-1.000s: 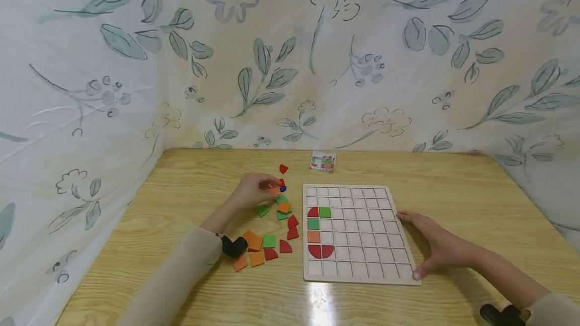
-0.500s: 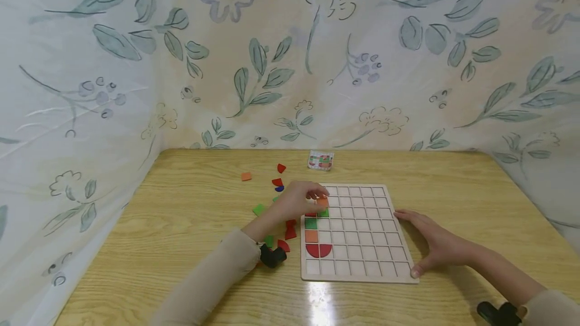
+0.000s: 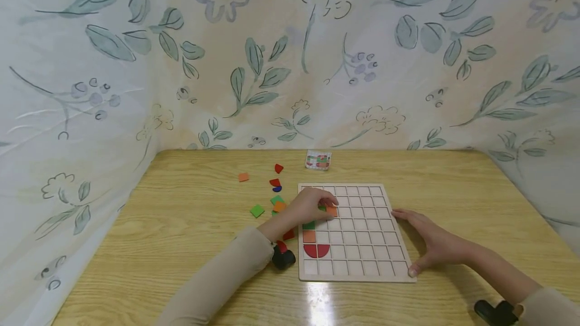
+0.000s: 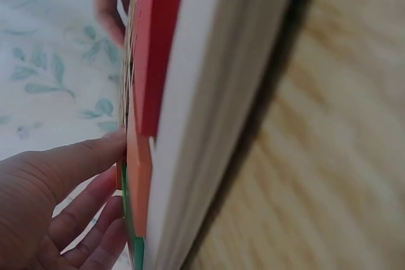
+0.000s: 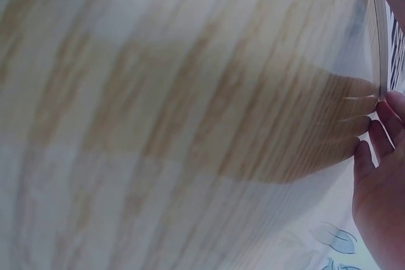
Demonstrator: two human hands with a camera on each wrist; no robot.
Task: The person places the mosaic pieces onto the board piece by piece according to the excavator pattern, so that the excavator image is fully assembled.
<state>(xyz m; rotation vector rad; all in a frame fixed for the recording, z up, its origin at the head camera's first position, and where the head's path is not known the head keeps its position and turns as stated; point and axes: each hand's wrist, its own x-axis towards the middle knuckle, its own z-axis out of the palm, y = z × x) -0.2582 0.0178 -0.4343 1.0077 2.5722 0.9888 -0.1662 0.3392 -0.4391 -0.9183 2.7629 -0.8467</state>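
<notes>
My left hand (image 3: 314,205) pinches an orange square tile (image 3: 332,211) between thumb and fingers, close over the upper left of a wooden grid board (image 3: 362,268). A green tile is partly hidden behind these fingers. Down the board's left column lie a green tile (image 3: 309,225), an orange tile (image 3: 309,236) and two red quarter-circle tiles (image 3: 310,251) side by side. My right hand (image 3: 432,242) rests along the board's right edge, fingers spread, thumb at the near corner. In the right wrist view, its fingertips (image 5: 364,147) touch the tabletop beside the board.
Left of the board are loose tiles: an orange square (image 3: 243,177), a green square (image 3: 257,211), a blue piece (image 3: 277,189) and several others, some hidden by my left arm. A small pattern card (image 3: 318,160) lies behind the board. Flowered cloth (image 3: 362,64) hangs behind the table.
My left hand has carried the orange tile from the loose pile rightward onto the board, then slightly farther right and nearer. The right hand has stayed at the board's edge.
</notes>
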